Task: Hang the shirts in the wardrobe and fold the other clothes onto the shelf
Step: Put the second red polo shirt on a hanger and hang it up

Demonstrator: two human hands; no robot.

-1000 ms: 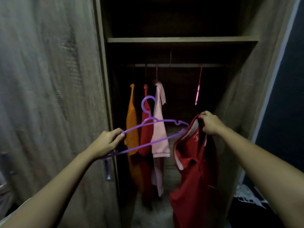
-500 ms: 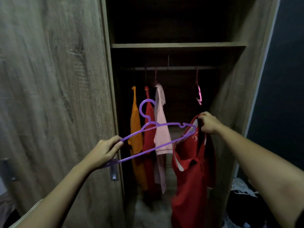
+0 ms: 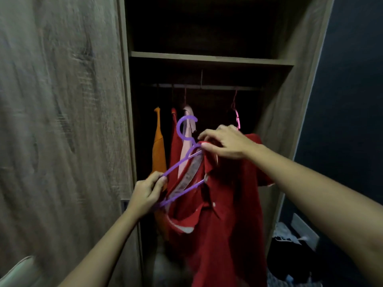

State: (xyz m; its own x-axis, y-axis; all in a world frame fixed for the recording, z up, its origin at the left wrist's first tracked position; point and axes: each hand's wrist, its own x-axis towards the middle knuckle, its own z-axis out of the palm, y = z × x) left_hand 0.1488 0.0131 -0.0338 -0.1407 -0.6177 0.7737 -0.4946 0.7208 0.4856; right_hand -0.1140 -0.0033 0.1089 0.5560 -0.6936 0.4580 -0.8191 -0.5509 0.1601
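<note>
Clamping the low end of the purple hanger (image 3: pixel 176 164), my left hand (image 3: pixel 148 192) slants it up toward my right hand (image 3: pixel 226 142) — those fingers pinch the collar of the red polo shirt (image 3: pixel 228 214), just beside the hook.

Shelf (image 3: pixel 207 58) above rail (image 3: pixel 207 87), three shirts (image 3: pixel 175 141) hanging at rail's left, hanger (image 3: pixel 178 162) partly inside held shirt (image 3: pixel 228 224) in front of them, clothes pile (image 3: pixel 290 245) on floor at right.

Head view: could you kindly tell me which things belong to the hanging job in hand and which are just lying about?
In hand: purple hanger, gripped by the left hand; red shirt, pinched by the right hand; wardrobe rail.
Lying about: orange shirt already hung; pink hanger on the rail; dark clothes pile on the floor, right.
</note>
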